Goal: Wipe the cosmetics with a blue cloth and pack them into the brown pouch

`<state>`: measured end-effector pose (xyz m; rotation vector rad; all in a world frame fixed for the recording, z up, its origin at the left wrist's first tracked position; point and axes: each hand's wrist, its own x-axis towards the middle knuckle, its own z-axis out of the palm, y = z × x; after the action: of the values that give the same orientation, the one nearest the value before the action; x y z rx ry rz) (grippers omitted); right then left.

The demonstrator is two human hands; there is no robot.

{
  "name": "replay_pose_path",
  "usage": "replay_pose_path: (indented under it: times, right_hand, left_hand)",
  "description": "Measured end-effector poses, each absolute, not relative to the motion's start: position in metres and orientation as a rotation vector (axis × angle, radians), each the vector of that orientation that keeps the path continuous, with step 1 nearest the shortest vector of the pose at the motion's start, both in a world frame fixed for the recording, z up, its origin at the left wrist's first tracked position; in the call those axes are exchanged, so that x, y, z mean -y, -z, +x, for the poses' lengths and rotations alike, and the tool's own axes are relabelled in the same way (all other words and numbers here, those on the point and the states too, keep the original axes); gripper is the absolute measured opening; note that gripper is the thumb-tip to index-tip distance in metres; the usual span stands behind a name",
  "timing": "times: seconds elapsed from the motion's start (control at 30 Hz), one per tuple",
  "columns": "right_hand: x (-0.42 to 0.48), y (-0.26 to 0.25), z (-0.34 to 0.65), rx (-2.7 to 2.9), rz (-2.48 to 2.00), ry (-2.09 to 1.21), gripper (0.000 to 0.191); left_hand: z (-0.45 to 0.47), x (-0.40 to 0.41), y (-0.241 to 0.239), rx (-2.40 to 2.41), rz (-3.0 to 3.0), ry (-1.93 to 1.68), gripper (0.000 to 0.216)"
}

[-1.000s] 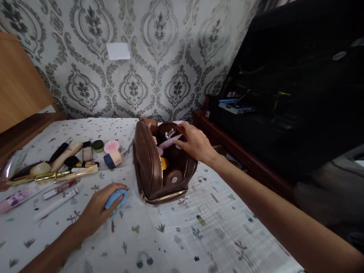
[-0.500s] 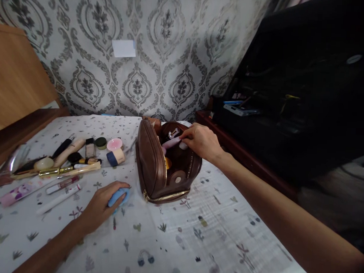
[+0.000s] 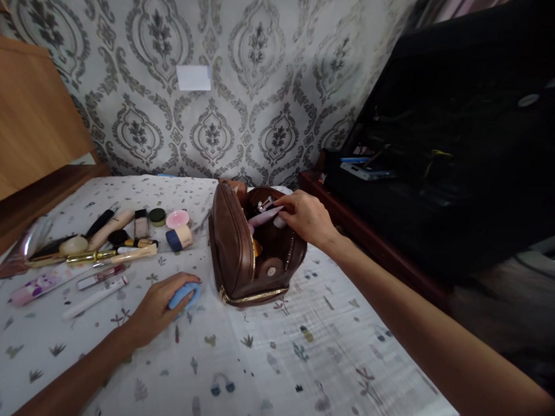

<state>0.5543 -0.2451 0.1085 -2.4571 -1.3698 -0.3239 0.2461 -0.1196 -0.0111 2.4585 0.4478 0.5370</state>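
A brown leather makeup bag (image 3: 233,246) stands unzipped on the patterned white cloth. My right hand (image 3: 307,218) reaches over its far right rim, thumb and fingers closed on the end of a pink tube (image 3: 264,217) inside. Next to that tube are a shiny silver item (image 3: 265,204) and an orange-yellow piece (image 3: 257,248); the depth of the bag is dark. My left hand (image 3: 160,304) rests on the cloth left of the bag, its fingers curled round a small light blue sponge (image 3: 184,295).
Left of the bag lie a pink jar (image 3: 178,218), a blue-and-beige jar (image 3: 179,238), a dark-lidded pot (image 3: 157,216), a white pen-like tube (image 3: 95,297), a pink floral tube (image 3: 44,285) and several other cosmetics. A wooden cabinet (image 3: 33,111) borders the left, a black case (image 3: 445,148) the right.
My right fingers have shifted slightly on the pink tube, whose pointed end now shows beneath them. The left hand keeps the blue sponge. The view has tilted a little.
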Motion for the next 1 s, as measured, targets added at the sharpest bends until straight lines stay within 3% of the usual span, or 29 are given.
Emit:
replay_pose_path:
  times: [0.2, 0.47, 0.87, 1.0]
  right_hand:
    - [0.242, -0.103, 0.561, 1.283, -2.454, 0.389, 0.052]
    - [0.229, -0.104, 0.584, 1.217, -2.471, 0.182, 0.054]
    - [0.232, -0.101, 0.581, 1.176, -2.415, 0.142, 0.045]
    - [0.248, -0.096, 0.556, 1.192, -2.203, 0.407, 0.039]
  left_hand:
    - [0.247, 0.12, 0.01, -0.442, 2.459, -0.522, 0.027]
    - [0.245, 0.116, 0.019, -0.425, 2.455, -0.514, 0.026]
    - [0.245, 0.115, 0.021, -0.408, 2.459, -0.54, 0.024]
    - [0.245, 0.114, 0.022, -0.406, 2.457, -0.551, 0.023]
